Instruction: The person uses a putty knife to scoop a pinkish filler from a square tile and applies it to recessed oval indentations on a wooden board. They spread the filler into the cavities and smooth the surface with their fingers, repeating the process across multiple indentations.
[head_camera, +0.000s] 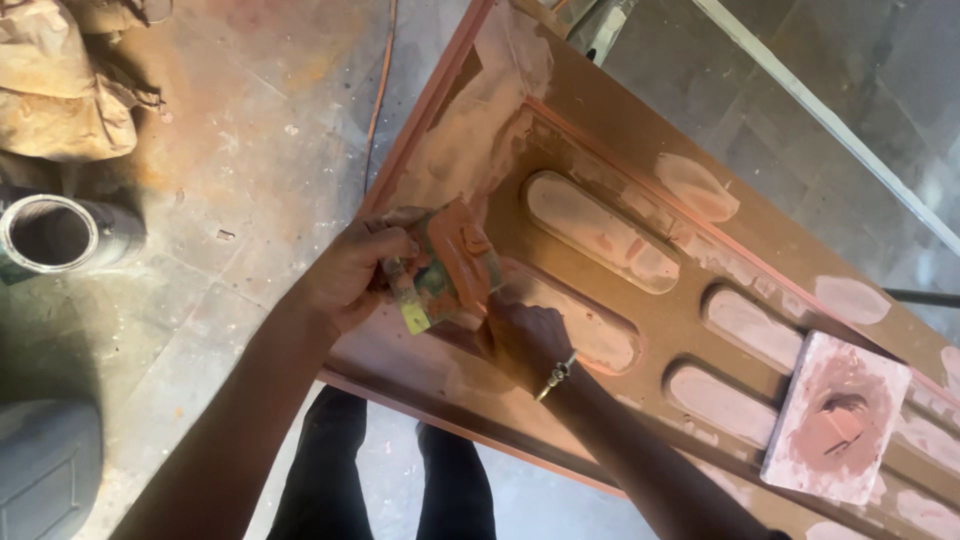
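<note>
The left hand (350, 275) grips a putty-smeared scraper (445, 270) flat on the door (560, 150), and the right hand (525, 340), closed just below, steadies its lower edge. A putty board (835, 415) lies well right of both hands, within reach.

Bare forearms, a metal bracelet (556, 376) on the right wrist, dark trousers (380, 470).

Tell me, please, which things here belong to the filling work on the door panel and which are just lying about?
In use:
- left hand holding a putty-smeared scraper
- right hand pressed on the door panel
- square board of pink filler resting on the panel

Lying about:
- open metal can on the floor
- crumpled brown paper
- grey container
</note>
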